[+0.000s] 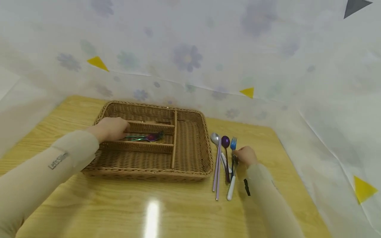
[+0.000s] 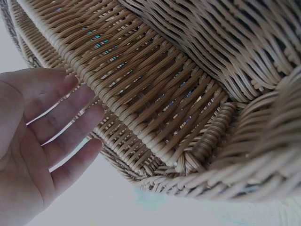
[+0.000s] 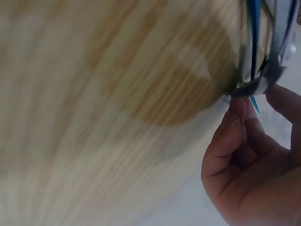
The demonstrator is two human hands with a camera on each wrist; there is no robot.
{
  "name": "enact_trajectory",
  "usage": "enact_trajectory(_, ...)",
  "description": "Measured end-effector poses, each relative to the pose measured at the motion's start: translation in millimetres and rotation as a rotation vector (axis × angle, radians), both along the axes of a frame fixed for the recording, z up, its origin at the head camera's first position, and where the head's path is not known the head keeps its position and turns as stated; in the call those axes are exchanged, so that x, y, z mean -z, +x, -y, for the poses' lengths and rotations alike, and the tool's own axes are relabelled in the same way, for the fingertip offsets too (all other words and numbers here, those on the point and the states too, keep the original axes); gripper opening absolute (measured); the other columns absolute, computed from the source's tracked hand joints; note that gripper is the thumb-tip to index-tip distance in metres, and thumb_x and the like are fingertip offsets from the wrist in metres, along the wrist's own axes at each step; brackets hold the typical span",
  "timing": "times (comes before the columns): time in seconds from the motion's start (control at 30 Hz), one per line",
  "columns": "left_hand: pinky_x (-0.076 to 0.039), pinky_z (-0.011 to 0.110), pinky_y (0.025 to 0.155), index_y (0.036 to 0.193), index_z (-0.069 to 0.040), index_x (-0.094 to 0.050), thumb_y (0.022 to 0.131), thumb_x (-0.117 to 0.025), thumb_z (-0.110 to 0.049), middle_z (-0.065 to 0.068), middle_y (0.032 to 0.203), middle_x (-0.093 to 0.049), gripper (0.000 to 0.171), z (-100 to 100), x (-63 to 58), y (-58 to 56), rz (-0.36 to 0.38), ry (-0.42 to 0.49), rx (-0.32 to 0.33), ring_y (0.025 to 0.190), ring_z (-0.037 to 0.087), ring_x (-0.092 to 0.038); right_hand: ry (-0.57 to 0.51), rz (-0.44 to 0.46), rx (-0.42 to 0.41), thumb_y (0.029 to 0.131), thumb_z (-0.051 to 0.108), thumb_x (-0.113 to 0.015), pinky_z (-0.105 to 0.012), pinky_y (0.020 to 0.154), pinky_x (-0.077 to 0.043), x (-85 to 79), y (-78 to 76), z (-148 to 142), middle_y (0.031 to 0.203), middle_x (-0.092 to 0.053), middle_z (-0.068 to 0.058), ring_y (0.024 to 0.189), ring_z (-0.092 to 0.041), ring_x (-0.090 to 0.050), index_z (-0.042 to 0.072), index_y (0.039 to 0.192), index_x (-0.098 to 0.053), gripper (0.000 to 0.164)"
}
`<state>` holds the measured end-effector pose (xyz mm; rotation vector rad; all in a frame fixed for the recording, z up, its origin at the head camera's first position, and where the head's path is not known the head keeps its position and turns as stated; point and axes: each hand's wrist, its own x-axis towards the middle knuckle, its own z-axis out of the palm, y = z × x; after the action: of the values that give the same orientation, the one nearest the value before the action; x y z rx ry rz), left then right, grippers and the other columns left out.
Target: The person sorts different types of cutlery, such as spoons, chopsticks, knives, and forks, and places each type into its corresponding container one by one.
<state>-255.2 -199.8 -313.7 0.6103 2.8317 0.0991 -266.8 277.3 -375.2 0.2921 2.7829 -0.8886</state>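
My left hand [image 1: 114,129] reaches over the left side of the wicker basket [image 1: 190,175], its fingers [image 2: 70,115] loosely extended beside a divider rim in the left wrist view. Shiny multicoloured cutlery [image 1: 151,137] lies in the middle compartment, just right of that hand. My right hand [image 1: 246,155] is at the cutlery right of the basket. Its thumb and fingers pinch the silver head [image 3: 261,84] of a white-handled utensil [image 1: 231,189]; the fingers partly hide the head. Close by lie a blue fork [image 1: 233,143] and a purple spoon [image 1: 225,142].
Left of the purple spoon lie a silver spoon [image 1: 215,138] with a patterned handle and two lilac chopsticks [image 1: 218,172]. A small black strip [image 1: 247,187] is near the right sleeve. Wooden tabletop [image 1: 119,211] surrounds the basket; a flowered sheet [image 1: 187,59] hangs behind.
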Motion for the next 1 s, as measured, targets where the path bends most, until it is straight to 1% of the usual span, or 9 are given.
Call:
enact_trajectory(0.07,-0.055,0.041,0.069,0.108,-0.002,-0.066,0.092,-0.057,-0.013,0.013,0.101,-0.069,0.021,0.2,0.0,3.7,-0.011,0.008,0.001,0.083,0.024,-0.066,0.018,0.015,0.005,0.087,0.02,-0.058,-0.024,0.047,-0.035,3.8,-3.7,1.5,0.047,-0.044,0.004,0.044,-0.009,-0.036,0.01,0.053,-0.048,0.036)
enact_trajectory(0.2,-0.055,0.038,0.066,0.107,-0.003,-0.067,0.092,-0.056,-0.012,0.013,0.101,-0.069,0.021,1.5,-0.9,8.3,-0.028,0.021,0.006,0.078,0.021,-0.066,0.059,0.029,0.004,0.084,0.018,-0.056,-0.025,0.05,-0.04,6.4,-7.3,2.7,0.051,-0.051,0.0,0.049,-0.013,-0.045,0.005,0.058,-0.055,0.029)
enact_trajectory(0.33,-0.055,0.038,0.067,0.107,-0.003,-0.067,0.092,-0.056,-0.013,0.012,0.101,-0.069,0.021,5.7,-1.3,10.1,-0.036,0.02,-0.012,0.078,0.02,-0.066,0.094,0.021,-0.044,0.084,0.019,-0.053,-0.026,0.053,-0.039,7.1,-12.1,-0.5,0.058,-0.054,-0.003,0.055,-0.016,-0.047,0.001,0.063,-0.057,0.028)
enact_trajectory(0.47,-0.055,0.038,0.066,0.107,-0.003,-0.067,0.092,-0.056,-0.013,0.012,0.1,-0.069,0.021,1.7,-0.4,8.5,-0.036,0.02,-0.005,0.077,0.019,-0.066,0.04,0.034,-0.016,0.086,0.02,-0.051,-0.025,0.056,-0.042,8.2,-8.5,-19.4,0.061,-0.06,-0.003,0.058,-0.015,-0.053,-0.005,0.071,-0.062,0.031)
enact_trajectory(0.57,-0.055,0.038,0.066,0.107,-0.003,-0.067,0.093,-0.055,-0.013,0.012,0.101,-0.069,0.021,-0.8,-0.9,8.3,-0.031,0.024,-0.003,0.078,0.019,-0.066,-0.055,0.05,0.069,0.088,0.022,-0.049,-0.023,0.058,-0.043,9.0,-5.6,-32.3,0.061,-0.059,-0.001,0.06,-0.013,-0.054,-0.008,0.077,-0.062,0.034)
enact_trajectory(0.63,-0.055,0.038,0.067,0.107,-0.003,-0.067,0.093,-0.055,-0.013,0.012,0.1,-0.069,0.021,-2.3,-1.4,8.3,-0.027,0.022,-0.001,0.078,0.019,-0.065,-0.129,0.046,0.148,0.089,0.023,-0.05,-0.022,0.058,-0.043,8.2,-3.3,-38.9,0.06,-0.058,0.002,0.06,-0.011,-0.053,-0.008,0.08,-0.061,0.034)
enact_trajectory(0.73,-0.054,0.038,0.065,0.105,-0.004,-0.067,0.093,-0.055,-0.014,0.01,0.097,-0.069,0.02,-5.0,-2.2,8.0,-0.024,0.014,0.0,0.074,0.017,-0.064,-0.284,0.025,0.295,0.089,0.021,-0.05,-0.022,0.056,-0.044,5.3,0.0,-45.3,0.061,-0.055,0.004,0.058,-0.009,-0.05,-0.005,0.084,-0.058,0.028)
enact_trajectory(0.87,-0.052,0.034,0.06,0.106,-0.005,-0.067,0.093,-0.055,-0.015,0.009,0.095,-0.069,0.02,-7.8,-3.4,6.9,-0.017,0.008,0.011,0.07,0.014,-0.062,-0.54,-0.015,0.477,0.091,0.017,-0.048,-0.019,0.054,-0.049,-0.8,3.4,-50.9,0.059,-0.055,0.007,0.053,-0.004,-0.053,0.003,0.085,-0.057,0.017)
enact_trajectory(1.0,-0.05,0.033,0.058,0.104,-0.005,-0.067,0.093,-0.054,-0.015,0.007,0.09,-0.069,0.019,-11.7,-5.5,5.9,-0.015,0.013,0.027,0.067,0.013,-0.06,-0.669,-0.067,0.554,0.093,0.017,-0.045,-0.016,0.054,-0.049,-8.7,8.3,-57.6,0.057,-0.055,0.01,0.053,0.0,-0.053,0.01,0.082,-0.056,0.017)
